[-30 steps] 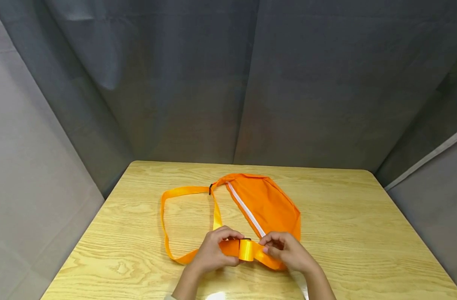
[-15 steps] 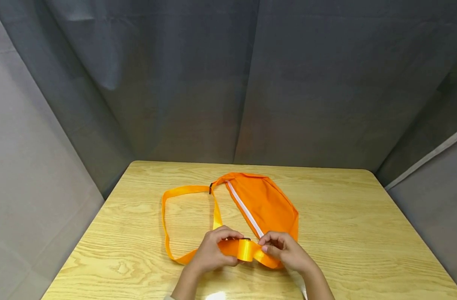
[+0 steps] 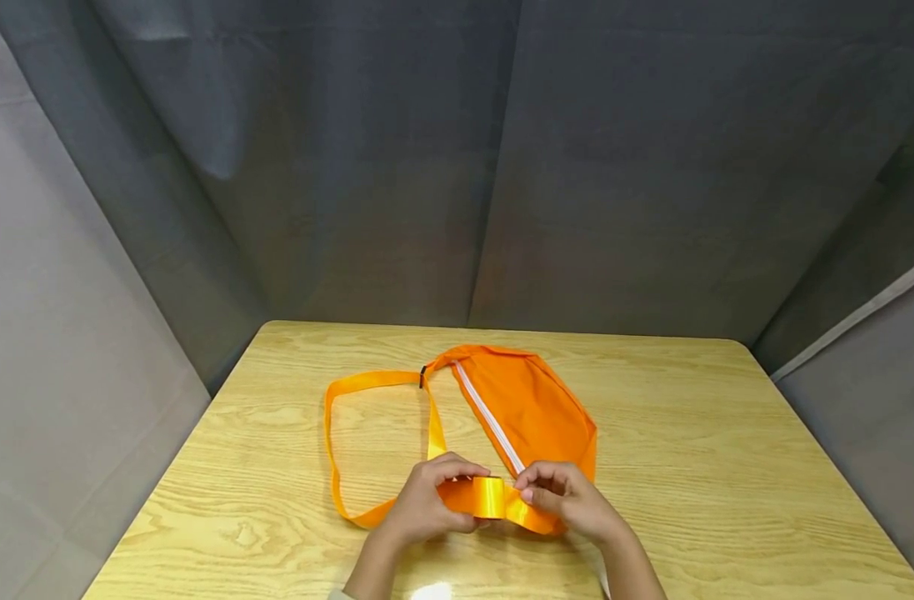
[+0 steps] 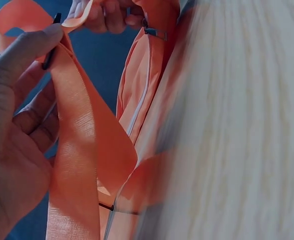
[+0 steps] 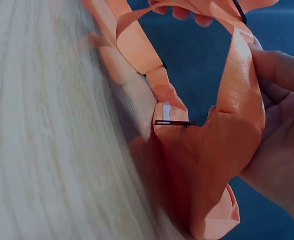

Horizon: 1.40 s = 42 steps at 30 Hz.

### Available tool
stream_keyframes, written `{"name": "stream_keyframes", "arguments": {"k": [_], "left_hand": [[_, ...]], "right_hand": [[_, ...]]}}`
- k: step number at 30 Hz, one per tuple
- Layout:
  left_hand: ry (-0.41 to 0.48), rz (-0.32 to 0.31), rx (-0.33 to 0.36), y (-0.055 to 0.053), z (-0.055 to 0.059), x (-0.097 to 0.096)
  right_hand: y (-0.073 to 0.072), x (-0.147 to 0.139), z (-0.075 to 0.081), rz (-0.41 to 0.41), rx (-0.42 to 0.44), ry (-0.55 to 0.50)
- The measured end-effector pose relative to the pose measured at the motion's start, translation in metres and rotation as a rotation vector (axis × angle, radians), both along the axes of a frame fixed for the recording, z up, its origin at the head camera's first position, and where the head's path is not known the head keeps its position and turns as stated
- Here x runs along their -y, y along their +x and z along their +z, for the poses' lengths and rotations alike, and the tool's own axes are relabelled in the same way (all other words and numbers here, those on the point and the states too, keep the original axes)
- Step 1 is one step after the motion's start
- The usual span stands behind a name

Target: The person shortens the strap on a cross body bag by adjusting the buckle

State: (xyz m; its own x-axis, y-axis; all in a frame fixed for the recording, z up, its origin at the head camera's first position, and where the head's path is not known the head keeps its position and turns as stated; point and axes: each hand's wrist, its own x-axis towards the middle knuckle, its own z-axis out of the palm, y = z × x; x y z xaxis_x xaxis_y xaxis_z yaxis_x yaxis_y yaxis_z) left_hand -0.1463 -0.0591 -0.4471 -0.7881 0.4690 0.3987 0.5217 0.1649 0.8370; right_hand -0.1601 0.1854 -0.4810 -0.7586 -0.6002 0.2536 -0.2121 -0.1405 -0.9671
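An orange bag (image 3: pixel 539 404) with a white zipper (image 3: pixel 488 417) lies on the wooden table, its orange strap (image 3: pixel 352 384) looped out to the left. My left hand (image 3: pixel 428 500) pinches the strap at a black slider buckle (image 4: pixel 57 20), thumb on the near side and fingers behind. Just right of those fingertips the strap bulges in a shiny loop (image 3: pixel 489 498). My right hand (image 3: pixel 572 500) pinches the strap between thumb and fingers, close by the bag's near corner. Its fingertips are partly hidden behind the strap in the right wrist view.
A second black slider (image 3: pixel 422 377) sits on the strap near the bag's far end. The wooden table (image 3: pixel 696 467) stretches to both sides. Dark grey curtains (image 3: pixel 382 167) stand behind it, with lighter grey panels (image 3: pixel 74 333) at the sides.
Both hands keep their hold on the strap. The strap loop and right hand have shifted slightly left, the bag's near end moved a little with them, and the buckle's top edge shows less.
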Motion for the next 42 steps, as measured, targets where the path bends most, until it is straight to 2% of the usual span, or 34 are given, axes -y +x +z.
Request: {"name": "stream_keyframes", "arguments": {"k": [4,10,15,19,22,26,28,35,38,42], "left_hand": [[-0.005,-0.002,0.008,0.000,-0.001,0.000],[-0.021,0.002,-0.064,0.000,-0.002,-0.002],[-0.017,0.006,-0.044,0.001,0.000,-0.002],[-0.030,0.027,-0.050,0.002,0.002,-0.003],[-0.032,0.032,-0.022,0.002,0.003,-0.003],[-0.032,0.034,0.014,0.002,0.002,-0.003],[-0.034,0.034,0.018,0.001,-0.003,-0.003],[-0.052,0.046,0.014,-0.011,-0.034,0.000],[-0.053,0.038,0.018,-0.013,-0.036,0.003],[-0.059,0.031,0.028,-0.014,-0.034,0.006]], "right_hand": [[0.000,0.004,-0.001,-0.007,0.011,0.002],[0.000,0.007,-0.003,-0.031,0.030,0.015],[0.001,0.006,-0.002,-0.053,0.024,0.050],[0.003,0.001,0.001,-0.094,0.015,0.144],[0.004,-0.001,0.003,-0.127,0.010,0.210],[0.005,-0.002,0.002,-0.148,0.011,0.232],[0.005,-0.001,0.002,-0.152,0.003,0.230],[0.007,0.003,0.003,-0.158,-0.039,0.222],[0.009,0.008,0.003,-0.159,-0.093,0.205],[0.011,0.019,0.003,-0.197,-0.194,0.217]]}}
